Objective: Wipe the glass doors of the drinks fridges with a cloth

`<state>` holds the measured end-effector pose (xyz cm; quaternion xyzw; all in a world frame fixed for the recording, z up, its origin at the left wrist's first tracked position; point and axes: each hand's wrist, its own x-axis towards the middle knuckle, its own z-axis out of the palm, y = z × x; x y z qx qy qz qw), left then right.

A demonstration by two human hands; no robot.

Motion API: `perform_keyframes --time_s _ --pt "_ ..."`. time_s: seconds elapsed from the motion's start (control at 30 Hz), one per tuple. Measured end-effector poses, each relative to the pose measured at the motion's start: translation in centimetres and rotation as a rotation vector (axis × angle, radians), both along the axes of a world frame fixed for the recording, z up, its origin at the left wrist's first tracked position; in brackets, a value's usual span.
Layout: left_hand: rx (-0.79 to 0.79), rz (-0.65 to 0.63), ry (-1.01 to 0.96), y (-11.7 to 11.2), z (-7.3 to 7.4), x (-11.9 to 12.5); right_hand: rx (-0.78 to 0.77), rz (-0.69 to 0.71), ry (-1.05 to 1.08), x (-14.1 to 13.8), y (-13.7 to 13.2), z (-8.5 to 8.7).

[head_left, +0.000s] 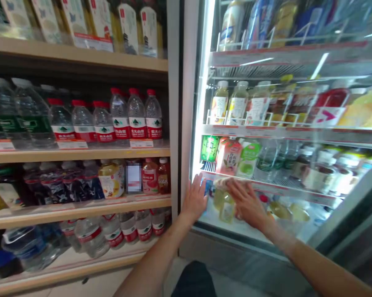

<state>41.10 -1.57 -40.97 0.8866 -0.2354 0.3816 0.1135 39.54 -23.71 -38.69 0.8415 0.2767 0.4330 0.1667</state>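
My left hand lies flat with fingers spread against the left edge of an open drinks cooler, just below the shelf with a green carton. My right hand reaches into the cooler's lower shelf, fingers stretched out, next to a pale yellow-green bottle. It seems to touch the bottle without gripping it. A pink juice carton stands on the shelf right above both hands.
The cooler's glass door stands open at the right. Upper cooler shelves hold bottled teas and other drinks. Left of the cooler, wooden shelves carry red-capped water bottles, large water jugs and juice bottles.
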Motion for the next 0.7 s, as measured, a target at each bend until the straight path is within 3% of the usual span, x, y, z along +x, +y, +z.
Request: perform_keyframes --time_s 0.13,0.3,0.37,0.5,0.7 --pt "0.023 -0.052 -0.060 -2.9 1.6 0.0 0.290 -0.178 -0.146 -0.7 -3.4 2.8" --pt "0.069 -0.094 -0.126 -7.0 3.1 -0.6 0.000 -0.051 0.015 -3.0 -8.0 -0.3" --pt "0.089 -0.093 -0.132 -8.4 3.3 -1.0 0.039 -0.081 0.004 -3.6 -9.2 -0.3" --pt "0.148 -0.102 -0.147 -11.1 3.7 -1.8 0.333 -0.260 -0.142 -4.2 -11.1 1.5" --pt "0.211 -0.160 -0.188 -14.8 4.1 -2.1 0.202 -0.168 -0.057 -5.4 -14.9 -1.4"
